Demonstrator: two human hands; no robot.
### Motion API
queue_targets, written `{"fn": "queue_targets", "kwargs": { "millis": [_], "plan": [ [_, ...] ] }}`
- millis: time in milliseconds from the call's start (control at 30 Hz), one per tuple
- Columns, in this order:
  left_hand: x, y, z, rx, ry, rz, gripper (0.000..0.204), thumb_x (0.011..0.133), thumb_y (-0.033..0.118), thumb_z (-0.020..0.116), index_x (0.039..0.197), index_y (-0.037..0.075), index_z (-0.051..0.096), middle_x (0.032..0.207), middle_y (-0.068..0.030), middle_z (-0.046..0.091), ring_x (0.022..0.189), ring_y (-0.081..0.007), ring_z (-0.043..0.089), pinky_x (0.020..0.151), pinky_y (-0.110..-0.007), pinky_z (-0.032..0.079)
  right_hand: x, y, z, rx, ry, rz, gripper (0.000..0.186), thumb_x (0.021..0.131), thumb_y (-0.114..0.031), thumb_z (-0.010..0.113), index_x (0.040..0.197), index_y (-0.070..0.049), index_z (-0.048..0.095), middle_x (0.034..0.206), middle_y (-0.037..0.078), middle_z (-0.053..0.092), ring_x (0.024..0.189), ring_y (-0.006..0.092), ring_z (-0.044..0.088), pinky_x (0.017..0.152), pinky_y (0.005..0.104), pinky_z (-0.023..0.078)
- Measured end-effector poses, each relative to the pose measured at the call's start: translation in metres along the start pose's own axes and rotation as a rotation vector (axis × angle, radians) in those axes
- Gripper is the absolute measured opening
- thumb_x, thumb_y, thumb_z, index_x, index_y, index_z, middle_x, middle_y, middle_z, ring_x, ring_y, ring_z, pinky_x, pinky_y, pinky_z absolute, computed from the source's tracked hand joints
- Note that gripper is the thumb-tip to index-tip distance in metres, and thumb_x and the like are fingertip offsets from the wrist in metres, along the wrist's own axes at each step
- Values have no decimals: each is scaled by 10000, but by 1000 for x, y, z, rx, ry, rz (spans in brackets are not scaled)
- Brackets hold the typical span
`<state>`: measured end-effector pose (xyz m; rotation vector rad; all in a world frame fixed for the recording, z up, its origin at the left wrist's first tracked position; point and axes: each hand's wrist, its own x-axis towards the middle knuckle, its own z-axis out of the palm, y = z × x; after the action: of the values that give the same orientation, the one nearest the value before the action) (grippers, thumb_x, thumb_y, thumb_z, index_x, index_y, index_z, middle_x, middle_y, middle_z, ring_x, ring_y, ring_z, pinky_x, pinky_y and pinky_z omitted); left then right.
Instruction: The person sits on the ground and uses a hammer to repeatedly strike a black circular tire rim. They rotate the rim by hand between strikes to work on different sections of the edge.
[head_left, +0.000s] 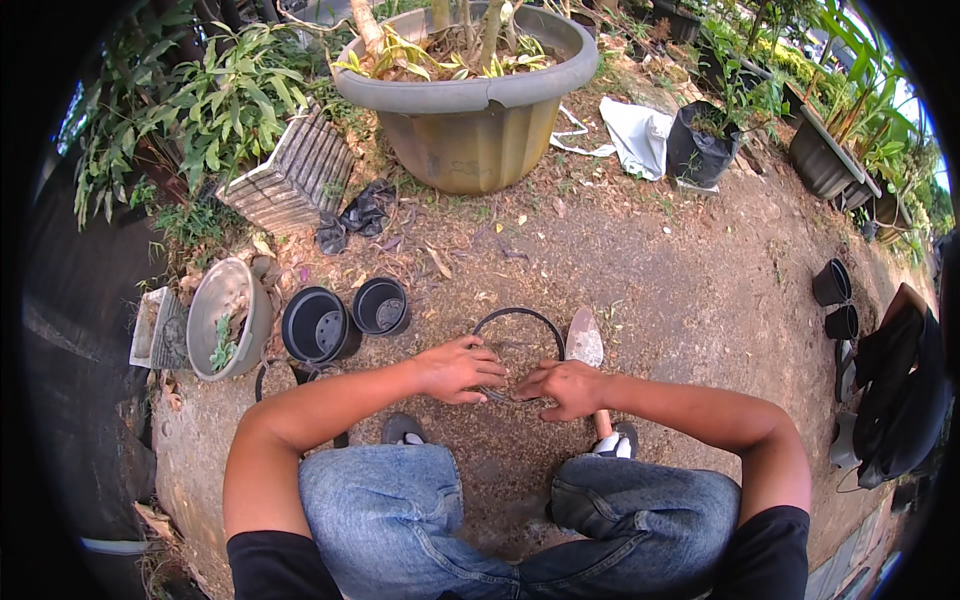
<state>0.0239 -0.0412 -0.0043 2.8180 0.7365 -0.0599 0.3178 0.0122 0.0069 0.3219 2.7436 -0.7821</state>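
Between my knees is a round black pot, its thin rim (pixel 520 310) curving up on the far side and brown soil (pixel 515 345) showing inside. My left hand (pixel 462 370) lies over the pot's left part, fingers stretched toward the middle. From the other side my right hand (pixel 565 387) reaches over the right part, its fingers apart and slightly bent. Both hold nothing that I can see; their fingertips are at the soil. A trowel (pixel 584 340) with a soil-smeared blade lies just right of the pot, its wooden handle partly behind my right wrist.
Two black pots (pixel 318 325) and a grey bowl-shaped planter (pixel 230 318) stand at the left. A large planter (pixel 470 120) is at the far side, near a white cloth (pixel 637 138) and a black plant bag (pixel 700 145). Small black pots (pixel 832 283) lie at the right.
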Motion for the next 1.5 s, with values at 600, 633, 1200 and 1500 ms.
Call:
{"fn": "queue_targets", "kwargs": {
  "millis": [600, 633, 1200, 1500],
  "plan": [
    [-2, 9, 18, -66, 113, -28, 538, 1080, 468, 510, 1535, 184, 551, 1592, -30, 535, 1458, -220, 498, 1257, -523, 280, -5, 15, 0, -178, -23, 2, 620, 853, -274, 739, 1455, -166, 633, 1540, -8, 571, 1294, 298, 518, 1086, 420, 515],
    [-1, 10, 19, -45, 80, -36, 549, 1080, 477, 505, 1540, 179, 543, 1601, -35, 522, 1469, -226, 484, 1259, -531, 271, -5, 14, 0, -198, -54, 2, 619, 855, -278, 738, 1455, -167, 634, 1542, -9, 569, 1297, 297, 516, 1083, 418, 518],
    [-15, -4, -9, -69, 407, -192, 217, 963, 360, 725, 1094, 189, 736, 1119, 17, 693, 1126, -207, 635, 996, -458, 396, -7, 15, -14, 23, 326, 93, 534, 872, -337, 744, 1349, -130, 626, 1342, 82, 658, 1204, 356, 605, 1029, 476, 518],
    [-7, -4, -8, -813, 293, -852, 437, 1049, 300, 659, 1430, 121, 541, 890, -39, 685, 747, -151, 683, 719, -362, 517, -11, 77, 24, 365, 345, 658, 296, 1015, -311, 642, 1137, -42, 624, 931, 141, 728, 842, 305, 721, 780, 448, 554]
  ]
}}
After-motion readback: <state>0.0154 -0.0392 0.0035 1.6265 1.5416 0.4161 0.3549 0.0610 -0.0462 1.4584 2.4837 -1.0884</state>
